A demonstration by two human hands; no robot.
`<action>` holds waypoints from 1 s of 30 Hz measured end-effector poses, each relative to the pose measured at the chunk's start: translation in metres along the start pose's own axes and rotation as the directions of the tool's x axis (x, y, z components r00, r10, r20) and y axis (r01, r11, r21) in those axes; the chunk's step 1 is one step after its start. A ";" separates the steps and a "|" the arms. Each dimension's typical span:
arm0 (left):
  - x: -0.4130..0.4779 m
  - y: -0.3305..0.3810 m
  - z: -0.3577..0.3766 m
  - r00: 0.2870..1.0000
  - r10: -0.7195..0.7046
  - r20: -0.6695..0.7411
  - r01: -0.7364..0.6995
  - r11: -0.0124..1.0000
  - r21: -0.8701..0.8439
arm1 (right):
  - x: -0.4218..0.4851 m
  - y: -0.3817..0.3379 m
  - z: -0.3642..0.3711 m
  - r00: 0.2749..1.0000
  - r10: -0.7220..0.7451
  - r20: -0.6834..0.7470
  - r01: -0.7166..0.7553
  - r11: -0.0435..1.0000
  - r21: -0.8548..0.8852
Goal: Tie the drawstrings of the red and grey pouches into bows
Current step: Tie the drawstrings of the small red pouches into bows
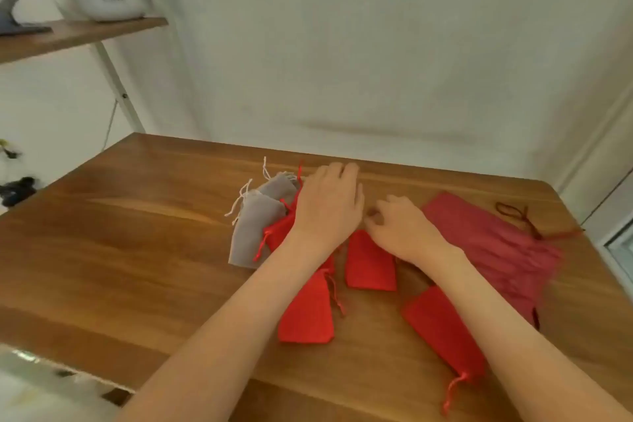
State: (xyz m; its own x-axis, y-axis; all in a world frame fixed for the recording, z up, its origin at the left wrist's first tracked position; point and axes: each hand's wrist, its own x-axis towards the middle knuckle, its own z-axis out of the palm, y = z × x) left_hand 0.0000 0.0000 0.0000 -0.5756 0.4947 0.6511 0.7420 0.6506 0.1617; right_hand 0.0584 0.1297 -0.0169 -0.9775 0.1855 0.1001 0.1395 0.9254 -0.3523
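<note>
Two grey pouches point(253, 229) point(279, 183) with white drawstrings lie at the left of a pile on the wooden table point(137, 233). My left hand point(329, 202) lies palm down over the pile's red pouch point(279, 229), its fingertips bent down out of sight. Three more red pouches lie nearer me: one point(306, 308), one point(370, 264) and one point(442, 329). My right hand point(400, 223) has curled fingers, and thumb and forefinger pinch together over the top of the middle red pouch. Its drawstring is hidden under the hand.
A larger dark pink pouch point(496, 243) with a dark drawstring point(517, 216) lies to the right of my right hand. A wooden shelf point(78, 32) with a white box stands at the back left. The wall runs along the table's far edge.
</note>
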 end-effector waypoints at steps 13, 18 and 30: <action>-0.056 0.040 -0.044 0.884 -0.061 0.463 0.141 0.980 -0.139 | -0.082 0.005 -0.021 0.997 -0.074 0.006 0.066 0.919 0.388; -0.053 0.042 -0.044 0.840 -0.121 0.530 0.298 0.918 -0.263 | -0.089 0.005 -0.032 0.991 -0.100 -0.084 0.129 0.841 0.525; -0.023 0.053 0.017 0.811 -0.305 0.499 0.536 0.730 -0.425 | -0.057 0.051 -0.008 0.980 0.192 -0.059 -0.051 0.519 0.853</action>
State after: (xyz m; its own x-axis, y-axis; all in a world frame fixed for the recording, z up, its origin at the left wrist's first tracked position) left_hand 0.0464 0.0328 -0.0195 -0.8649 0.4900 0.1089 0.3791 0.4952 0.7817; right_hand 0.1224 0.1691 -0.0327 -0.9216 0.3788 0.0850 -0.0130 0.1888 -0.9819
